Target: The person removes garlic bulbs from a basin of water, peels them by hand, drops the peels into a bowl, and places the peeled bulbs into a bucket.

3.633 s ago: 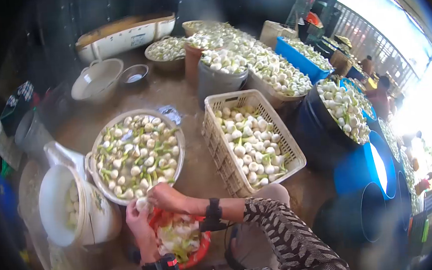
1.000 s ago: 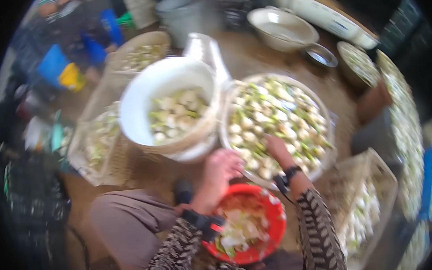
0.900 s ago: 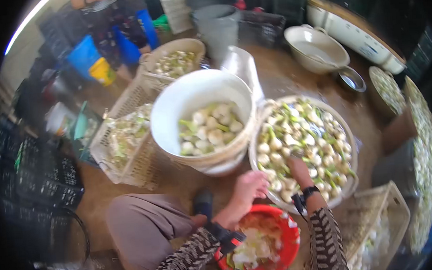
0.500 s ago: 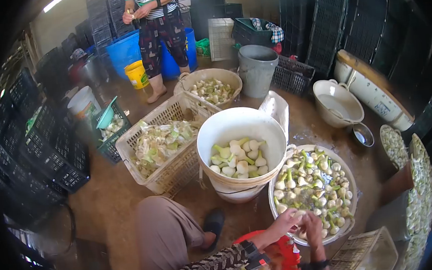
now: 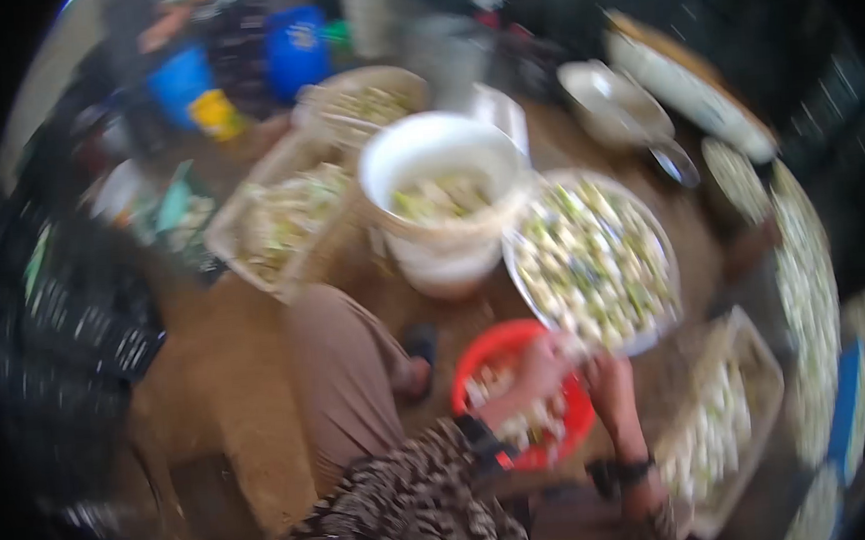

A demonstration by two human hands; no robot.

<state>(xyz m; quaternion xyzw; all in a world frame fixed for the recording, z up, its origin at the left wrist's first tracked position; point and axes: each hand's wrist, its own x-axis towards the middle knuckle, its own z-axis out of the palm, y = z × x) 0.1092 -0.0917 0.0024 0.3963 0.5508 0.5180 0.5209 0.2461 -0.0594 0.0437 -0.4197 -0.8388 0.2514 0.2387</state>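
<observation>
Motion smears this view. My left hand is closed on what looks like a pale garlic bulb, over the right rim of a red basin. Close against it is my right hand, its fingers curled in; what they pinch, if anything, is hidden by blur. Loose garlic pieces or peelings lie in the red basin below my hands. Just beyond them stands a wide white basin full of whole garlic bulbs with green stems.
A white bucket with bulbs stands ahead. Left of it is a cream crate of peelings. At right are a crate of pale garlic and a long row of garlic. Dark crates stack at left; a person's arm shows behind.
My view has swung down and right, so the containers sit higher and more of the red basin and right crate shows. My hands remain together, now nearer the red basin.
</observation>
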